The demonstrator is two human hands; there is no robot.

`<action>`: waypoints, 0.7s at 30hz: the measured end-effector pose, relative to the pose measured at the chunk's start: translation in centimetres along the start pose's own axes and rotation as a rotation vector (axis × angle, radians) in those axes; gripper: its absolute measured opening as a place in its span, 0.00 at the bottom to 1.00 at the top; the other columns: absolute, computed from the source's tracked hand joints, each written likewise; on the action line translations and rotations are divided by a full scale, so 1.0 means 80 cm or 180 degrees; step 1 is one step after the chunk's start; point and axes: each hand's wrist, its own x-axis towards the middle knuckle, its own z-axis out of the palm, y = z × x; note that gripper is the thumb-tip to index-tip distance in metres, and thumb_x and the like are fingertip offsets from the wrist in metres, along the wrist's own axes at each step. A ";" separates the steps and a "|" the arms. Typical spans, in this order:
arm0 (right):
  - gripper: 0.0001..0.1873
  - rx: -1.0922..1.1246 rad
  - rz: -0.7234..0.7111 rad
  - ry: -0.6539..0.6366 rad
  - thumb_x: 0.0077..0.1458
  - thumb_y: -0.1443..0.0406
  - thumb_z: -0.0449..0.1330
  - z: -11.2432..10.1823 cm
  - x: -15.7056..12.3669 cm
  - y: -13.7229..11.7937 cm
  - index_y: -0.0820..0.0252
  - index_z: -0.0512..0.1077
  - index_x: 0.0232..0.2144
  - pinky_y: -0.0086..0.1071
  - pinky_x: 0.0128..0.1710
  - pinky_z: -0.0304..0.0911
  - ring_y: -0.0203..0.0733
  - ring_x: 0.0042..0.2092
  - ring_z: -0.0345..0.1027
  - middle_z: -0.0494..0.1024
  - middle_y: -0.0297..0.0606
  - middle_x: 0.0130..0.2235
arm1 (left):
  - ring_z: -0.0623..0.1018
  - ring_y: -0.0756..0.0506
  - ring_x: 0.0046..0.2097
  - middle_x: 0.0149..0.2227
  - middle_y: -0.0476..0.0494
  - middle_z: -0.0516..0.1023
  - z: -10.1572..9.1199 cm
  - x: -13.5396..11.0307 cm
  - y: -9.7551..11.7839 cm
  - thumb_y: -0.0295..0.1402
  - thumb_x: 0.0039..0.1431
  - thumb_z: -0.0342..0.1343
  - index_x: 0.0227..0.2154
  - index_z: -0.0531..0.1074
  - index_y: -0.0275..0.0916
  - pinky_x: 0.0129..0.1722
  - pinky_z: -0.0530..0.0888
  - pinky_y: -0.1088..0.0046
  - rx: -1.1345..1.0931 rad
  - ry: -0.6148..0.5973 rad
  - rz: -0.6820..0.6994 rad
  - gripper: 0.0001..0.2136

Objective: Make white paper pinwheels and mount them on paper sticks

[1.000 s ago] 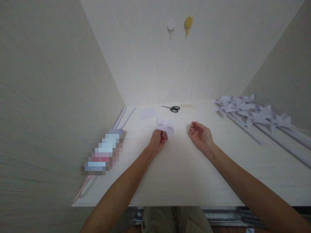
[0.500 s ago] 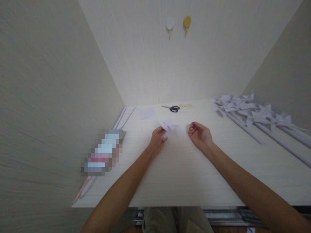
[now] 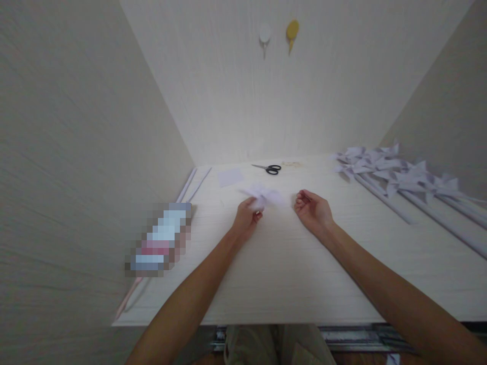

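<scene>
My left hand is closed on a pale lilac paper pinwheel, pinching it from its left side above the table. The pinwheel's blades are smeared by motion. Level with it, to the right and apart from it, my right hand rests with its fingers curled in toward the palm. Whether anything small sits between those fingers is hidden. Beyond the pinwheel lie black-handled scissors, their blades pointing left. A flat lilac paper square is left of the scissors.
Several finished pinwheels with rolled paper sticks lie at the right of the white table. Thin paper sticks and a pixelated phone-like object are on the left. Small yellowish bits lie by the scissors. Two hooks hang on the back wall.
The pinwheel's blades have turned and look more blurred, while my left hand keeps hold of it. My right hand has barely moved.
</scene>
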 end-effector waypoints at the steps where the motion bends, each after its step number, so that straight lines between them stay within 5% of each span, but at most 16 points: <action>1: 0.06 -0.0005 -0.0002 -0.0007 0.43 0.74 0.53 0.000 0.000 0.000 0.63 0.65 0.19 0.19 0.16 0.59 0.27 0.19 0.60 0.68 0.32 0.18 | 0.61 0.58 0.19 0.16 0.55 0.62 0.000 0.000 0.001 0.26 0.37 0.55 0.19 0.63 0.35 0.16 0.54 0.84 -0.0059 0.0015 -0.0034 0.05; 12: 0.06 -0.0040 -0.0048 -0.0018 0.43 0.74 0.54 -0.001 0.002 0.000 0.62 0.65 0.18 0.19 0.17 0.59 0.27 0.19 0.60 0.68 0.32 0.18 | 0.56 0.58 0.17 0.17 0.55 0.55 0.001 -0.004 0.002 0.32 0.42 0.51 0.17 0.57 0.36 0.14 0.49 0.82 0.0030 -0.0169 0.0001 0.08; 21: 0.08 -0.0026 -0.0016 0.0015 0.44 0.75 0.51 0.001 -0.001 0.000 0.64 0.65 0.18 0.19 0.15 0.57 0.27 0.18 0.58 0.68 0.34 0.17 | 0.58 0.58 0.19 0.17 0.54 0.62 -0.004 0.000 -0.005 0.25 0.32 0.58 0.16 0.64 0.34 0.16 0.52 0.82 0.0567 0.0034 0.0373 0.06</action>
